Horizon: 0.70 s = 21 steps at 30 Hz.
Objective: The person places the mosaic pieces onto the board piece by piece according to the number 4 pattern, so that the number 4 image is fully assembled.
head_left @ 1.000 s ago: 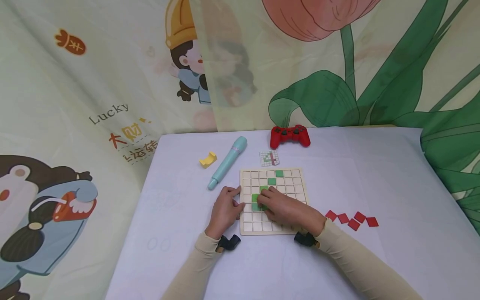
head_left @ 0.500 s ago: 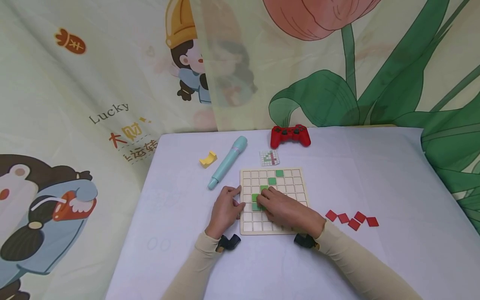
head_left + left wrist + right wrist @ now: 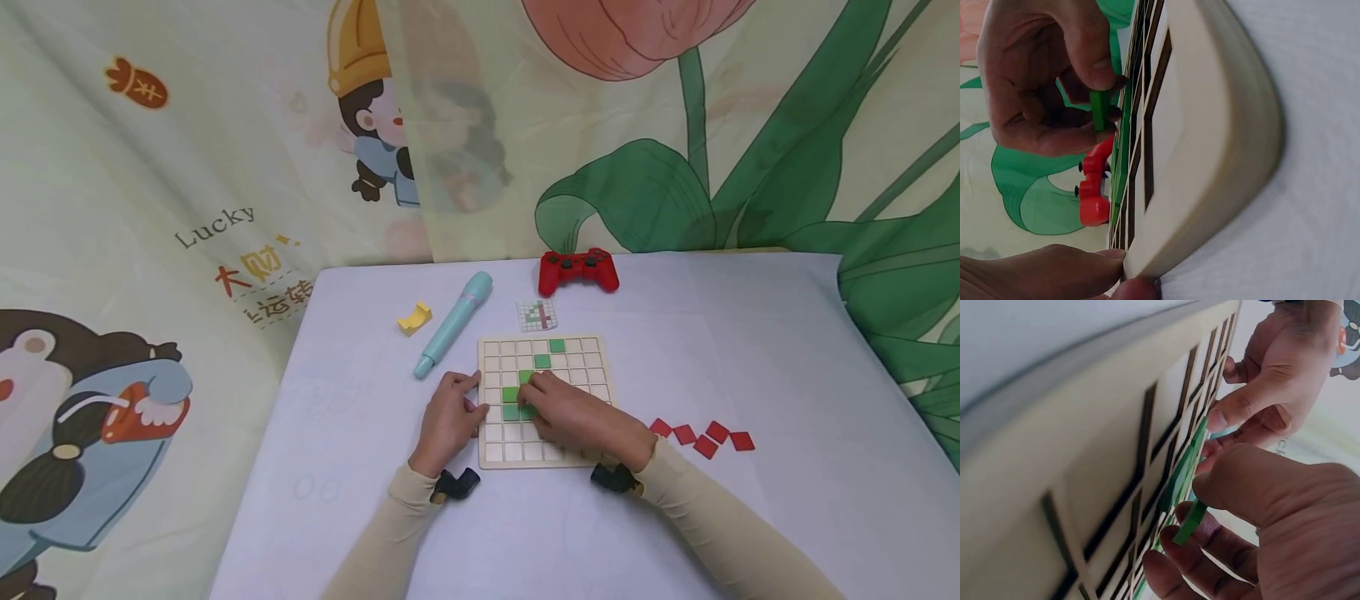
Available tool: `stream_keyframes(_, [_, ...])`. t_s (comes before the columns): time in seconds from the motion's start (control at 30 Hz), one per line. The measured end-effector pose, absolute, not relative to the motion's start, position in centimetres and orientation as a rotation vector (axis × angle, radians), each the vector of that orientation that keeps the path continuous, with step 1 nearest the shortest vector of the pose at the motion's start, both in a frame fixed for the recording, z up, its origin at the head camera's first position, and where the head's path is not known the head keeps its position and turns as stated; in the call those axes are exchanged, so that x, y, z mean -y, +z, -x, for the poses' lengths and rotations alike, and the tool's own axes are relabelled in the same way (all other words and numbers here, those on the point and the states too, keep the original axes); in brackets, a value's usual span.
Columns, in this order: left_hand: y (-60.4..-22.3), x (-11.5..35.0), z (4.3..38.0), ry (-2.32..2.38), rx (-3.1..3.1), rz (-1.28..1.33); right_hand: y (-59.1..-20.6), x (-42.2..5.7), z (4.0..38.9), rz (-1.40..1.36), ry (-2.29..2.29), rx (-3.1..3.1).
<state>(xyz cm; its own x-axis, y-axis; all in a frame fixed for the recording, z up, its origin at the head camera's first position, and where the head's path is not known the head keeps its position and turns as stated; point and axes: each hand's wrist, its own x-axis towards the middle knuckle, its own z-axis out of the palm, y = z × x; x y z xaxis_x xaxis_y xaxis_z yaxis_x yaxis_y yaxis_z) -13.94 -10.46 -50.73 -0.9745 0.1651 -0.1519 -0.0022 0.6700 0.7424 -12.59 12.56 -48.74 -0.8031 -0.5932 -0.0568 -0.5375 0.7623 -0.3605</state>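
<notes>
A square wooden grid board lies on the white table, with several green tiles set in its cells along a diagonal and below it. At the board's left edge my left hand grips the rim, thumb on top. My right hand is over the board's middle, covering some cells. Between its thumb and fingertips it pinches a loose green tile, held on edge close over the cells. The right wrist view shows this same tile near the seated green ones.
Several red tiles lie right of the board, beside the right sleeve. Behind the board are a small pattern card and a red game controller. A light-blue microphone-shaped stick and a yellow curved piece lie at the back left.
My right hand's fingertips have shifted slightly to the right over the green tiles. My left hand stays at the board's left edge.
</notes>
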Motion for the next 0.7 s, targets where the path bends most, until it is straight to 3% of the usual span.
stream_keyframes(0.7, [-50.4,10.7,13.9,1.202,-2.676,-0.142,-48.5,-11.6,12.8,0.72,-0.462,-2.79])
